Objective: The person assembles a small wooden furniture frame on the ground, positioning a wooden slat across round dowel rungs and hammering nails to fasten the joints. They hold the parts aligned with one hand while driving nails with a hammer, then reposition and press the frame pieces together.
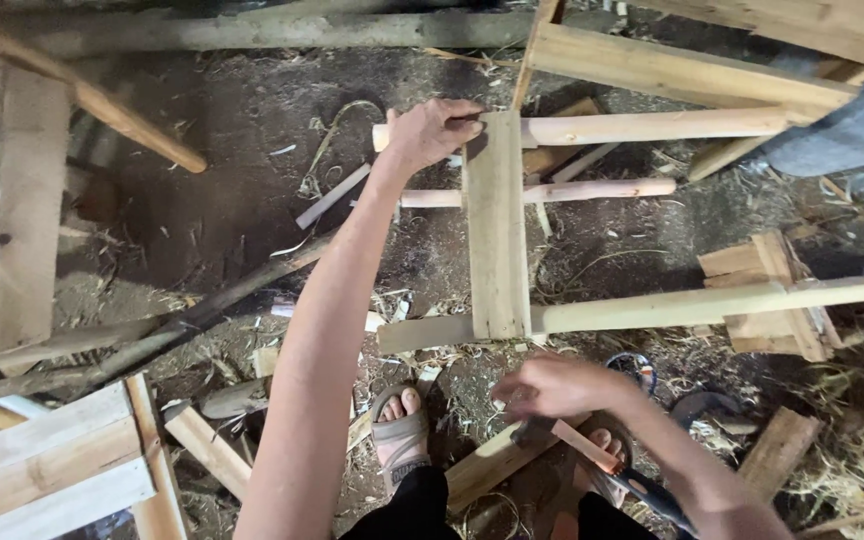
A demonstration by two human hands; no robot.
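The left hand (430, 130) is stretched forward and closed over the end of a pale round wooden pole (642, 126) lying on the dirt floor (242, 150), right at the top edge of a flat upright plank of light wood (497, 225). The plank is laid across three round poles: the gripped one at its far end, a second thinner pale pole (592, 189) just below it, and a longer pale pole (672, 305) under its near end. The right hand (552, 385) is held low, near the person's feet, with its fingers curled around the head end of a hammer with a reddish wooden handle (582, 447); the handle is seen slanting down and to the right beneath the wrist. How tightly the tool is clasped cannot be told. Two sandalled feet (400, 425) are planted on the floor just under the plank's near end. Wood shavings and straw (852, 470) are scattered about, a slatted wooden frame (52, 465) is seen at the lower left, and another frame of pale boards (692, 70) is leaned at the upper right.
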